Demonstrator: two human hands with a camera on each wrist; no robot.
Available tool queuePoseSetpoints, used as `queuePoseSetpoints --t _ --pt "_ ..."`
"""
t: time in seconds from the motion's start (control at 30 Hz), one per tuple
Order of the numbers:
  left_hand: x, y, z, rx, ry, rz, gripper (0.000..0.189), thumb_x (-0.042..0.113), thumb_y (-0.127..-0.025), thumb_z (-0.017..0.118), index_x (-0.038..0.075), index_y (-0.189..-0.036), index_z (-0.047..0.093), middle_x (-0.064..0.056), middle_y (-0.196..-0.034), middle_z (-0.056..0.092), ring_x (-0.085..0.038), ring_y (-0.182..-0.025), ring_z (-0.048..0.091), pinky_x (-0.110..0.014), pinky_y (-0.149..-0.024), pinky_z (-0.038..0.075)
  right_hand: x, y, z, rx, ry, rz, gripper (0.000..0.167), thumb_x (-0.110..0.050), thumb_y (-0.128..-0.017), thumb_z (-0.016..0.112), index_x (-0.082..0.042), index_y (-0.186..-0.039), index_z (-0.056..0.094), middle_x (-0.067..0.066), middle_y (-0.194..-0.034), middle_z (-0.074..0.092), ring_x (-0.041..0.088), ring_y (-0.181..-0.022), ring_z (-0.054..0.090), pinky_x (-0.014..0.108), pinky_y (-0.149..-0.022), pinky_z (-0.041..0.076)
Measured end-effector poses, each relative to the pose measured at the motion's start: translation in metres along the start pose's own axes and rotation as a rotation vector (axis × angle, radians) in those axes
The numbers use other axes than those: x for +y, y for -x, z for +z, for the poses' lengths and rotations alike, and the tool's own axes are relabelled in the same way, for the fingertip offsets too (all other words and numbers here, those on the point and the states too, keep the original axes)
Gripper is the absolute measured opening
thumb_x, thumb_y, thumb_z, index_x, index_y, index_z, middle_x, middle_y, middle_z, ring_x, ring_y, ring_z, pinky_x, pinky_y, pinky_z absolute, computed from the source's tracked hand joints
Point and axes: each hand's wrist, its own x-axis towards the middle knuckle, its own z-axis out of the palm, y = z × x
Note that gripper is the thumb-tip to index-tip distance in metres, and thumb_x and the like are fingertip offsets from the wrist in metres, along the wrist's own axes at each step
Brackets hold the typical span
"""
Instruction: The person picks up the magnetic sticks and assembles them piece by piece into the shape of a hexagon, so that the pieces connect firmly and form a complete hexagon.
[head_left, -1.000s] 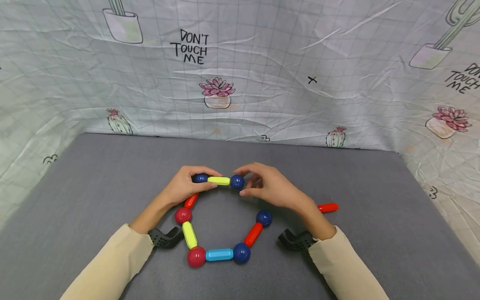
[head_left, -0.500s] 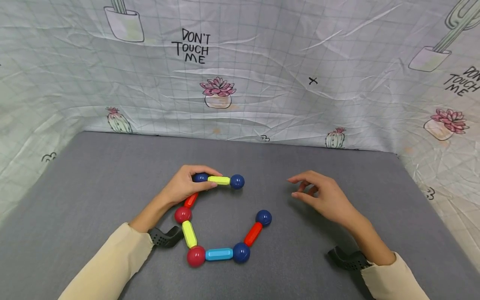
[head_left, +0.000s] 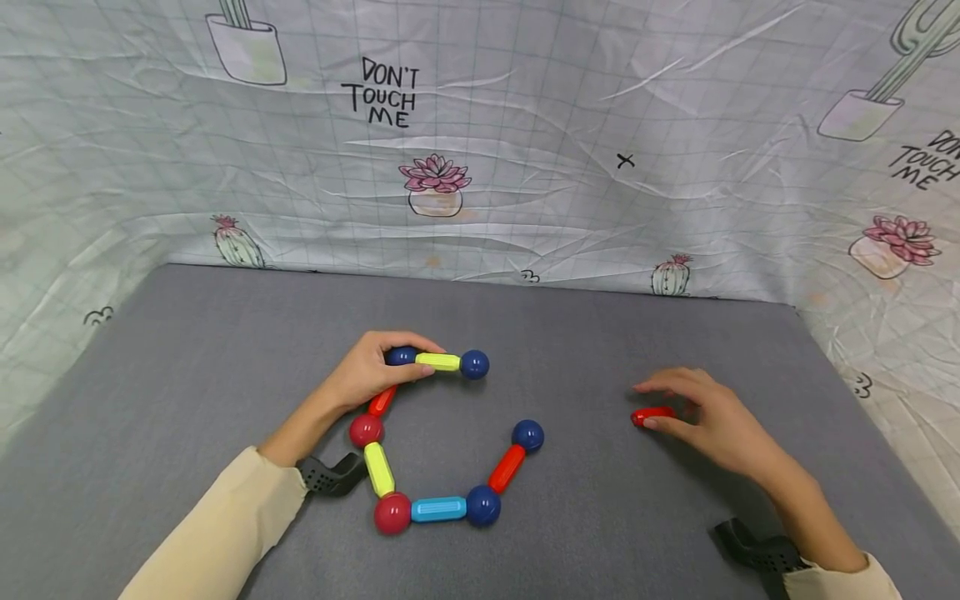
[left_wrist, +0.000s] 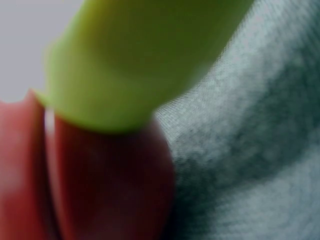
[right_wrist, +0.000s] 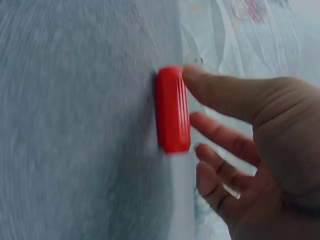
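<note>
My left hand [head_left: 363, 371] holds the far left corner of a chain of coloured building rods and balls. Its thumb and index finger pinch a yellow rod [head_left: 438, 362], with a blue ball [head_left: 402, 356] partly hidden in the grip. Another blue ball [head_left: 474, 364] caps that rod's free end. To the right, my right hand [head_left: 720, 421] reaches over a loose red rod [right_wrist: 173, 110] on the table. Its thumb tip overlaps the rod in both the head and right wrist views, while the other fingers are spread apart from it.
The chain runs on through a red ball [head_left: 366, 430], a second yellow rod [head_left: 379, 469], another red ball [head_left: 392, 513], a light blue rod [head_left: 438, 509], a blue ball [head_left: 483, 506] and a red rod [head_left: 507, 468] to an end blue ball [head_left: 528, 436]. A printed cloth [head_left: 525, 225] hangs behind the grey table.
My right hand has left the blue ball at the yellow rod's end and moved right and nearer, over the loose red rod. The left hand and the chain stay in place.
</note>
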Motion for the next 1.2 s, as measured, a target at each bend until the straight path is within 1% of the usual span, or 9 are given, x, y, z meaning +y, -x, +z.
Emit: queuePoseSetpoints --t 0.07,0.17,0.33,0.47,0.6,0.83,0.93,1.03,1.2 --pt "0.000 0.000 0.000 -0.001 0.004 0.006 0.021 0.008 -0.086 0.072 0.009 -0.107 0.072 -0.007 -0.100 0.067 -0.023 -0.086 0.056 -0.026 -0.070 0.048 0.006 0.003 -0.001 -0.003 -0.010 0.012 0.041 -0.018 -0.078 0.080 -0.022 -0.117 0.067 -0.006 -0.119 0.059 0.009 -0.100 0.050 0.024 -0.071 0.042" --pt "0.000 0.000 -0.001 -0.003 0.005 0.012 0.021 0.008 -0.086 0.072 0.009 -0.107 0.072 -0.007 -0.101 0.067 -0.024 -0.087 0.057 -0.026 -0.071 0.048 0.012 0.004 0.000 -0.009 -0.039 0.019 0.040 -0.017 -0.078 0.080 -0.021 -0.116 0.068 -0.006 -0.118 0.060 0.007 -0.102 0.049 0.023 -0.072 0.041" --pt "-0.001 0.000 0.000 -0.008 0.008 0.022 0.021 0.009 -0.086 0.071 0.011 -0.107 0.072 -0.006 -0.101 0.067 -0.025 -0.089 0.057 -0.028 -0.072 0.048 0.017 0.004 0.003 -0.018 -0.056 -0.007 0.039 -0.014 -0.077 0.081 -0.021 -0.113 0.069 -0.004 -0.114 0.062 0.008 -0.097 0.051 0.022 -0.068 0.042" --pt "-0.001 0.000 0.000 -0.007 0.010 0.026 0.021 0.009 -0.086 0.072 0.011 -0.107 0.072 -0.006 -0.101 0.067 -0.025 -0.089 0.057 -0.027 -0.072 0.048 0.018 0.004 0.004 -0.027 -0.047 -0.013 0.039 -0.011 -0.077 0.081 -0.021 -0.113 0.069 -0.006 -0.110 0.062 0.008 -0.090 0.053 0.023 -0.065 0.044" --pt "-0.001 0.000 0.000 -0.005 0.011 0.025 0.021 0.009 -0.086 0.072 0.010 -0.107 0.072 -0.006 -0.102 0.067 -0.025 -0.090 0.057 -0.028 -0.073 0.048 0.018 0.004 0.004 -0.040 -0.040 0.003 0.037 -0.013 -0.078 0.080 -0.023 -0.112 0.069 -0.011 -0.102 0.062 0.006 -0.082 0.054 0.023 -0.064 0.045" --pt "0.000 0.000 0.000 -0.008 0.008 0.023 0.021 0.009 -0.086 0.072 0.010 -0.107 0.072 -0.006 -0.103 0.067 -0.025 -0.092 0.057 -0.028 -0.076 0.048 0.014 0.004 0.004 -0.031 -0.025 -0.075 0.039 -0.006 -0.078 0.079 -0.021 -0.112 0.069 -0.011 -0.098 0.062 0.005 -0.078 0.054 0.025 -0.061 0.046" --pt "0.000 0.000 0.000 -0.009 0.013 0.023 0.021 0.009 -0.086 0.072 0.010 -0.107 0.072 -0.006 -0.103 0.067 -0.025 -0.092 0.057 -0.028 -0.076 0.048 0.013 0.004 0.004 -0.022 -0.016 -0.084 0.040 -0.004 -0.077 0.079 -0.021 -0.111 0.068 -0.012 -0.095 0.061 0.004 -0.077 0.053 0.024 -0.061 0.045" --pt "0.000 0.000 0.000 -0.010 0.018 0.025 0.021 0.008 -0.086 0.072 0.010 -0.107 0.072 -0.006 -0.103 0.067 -0.025 -0.092 0.057 -0.028 -0.076 0.048 0.010 0.004 0.005 -0.012 -0.008 -0.075 0.039 -0.006 -0.077 0.080 -0.022 -0.111 0.068 -0.013 -0.094 0.060 0.003 -0.076 0.053 0.023 -0.060 0.044" --pt "0.000 0.000 -0.001 -0.010 0.020 0.025 0.022 0.008 -0.086 0.072 0.009 -0.108 0.071 -0.007 -0.103 0.066 -0.025 -0.090 0.057 -0.028 -0.073 0.048 0.001 0.001 0.009 0.021 -0.002 -0.054 0.039 -0.009 -0.078 0.080 -0.022 -0.113 0.068 -0.012 -0.099 0.063 0.005 -0.078 0.055 0.022 -0.060 0.044"
